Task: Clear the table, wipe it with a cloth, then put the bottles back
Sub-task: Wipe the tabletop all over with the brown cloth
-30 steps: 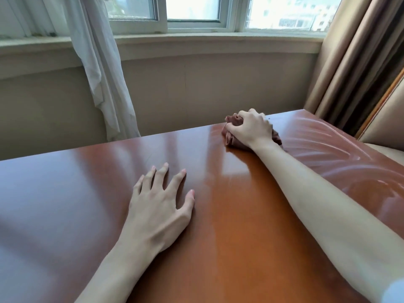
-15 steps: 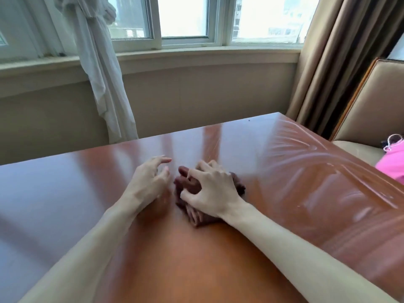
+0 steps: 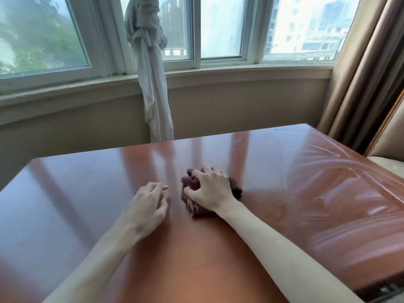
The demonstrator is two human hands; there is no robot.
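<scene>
Right hand (image 3: 211, 189) clenched over a bunched brown cloth (image 3: 192, 206), pressing it flat on the table (image 3: 87, 193), roughly mid-table and a little toward 1 o'clock from my view centre. Cloth shows at the hand's 9 o'clock and 6 o'clock edges; a dark fold also pokes out at 3 o'clock.

Left hand (image 3: 148, 204) sits just beside the cloth at its 9 o'clock, not touching it as far as I can see. Grip on that side is released: fingers loosely bent, tips near or on the wood, holding nothing.

Table top carries nothing but the cloth and the two hands within view. No bottles visible anywhere in frame, so I judge the clearing step done. Glossy surface at 3 o'clock shows streaked reflections; I cannot tell whether that is wet wipe marks or curtain glare.

Status, my reading: mid-wipe. Left of task: finish wiping the left and near areas, remove cloth, bring bottles back. Where the bottles wait is out of view.

Background: white curtain (image 3: 150, 84) knotted at 12 o'clock, windows (image 3: 223, 29) behind, chair (image 3: 389, 141) at 3 o'clock
</scene>
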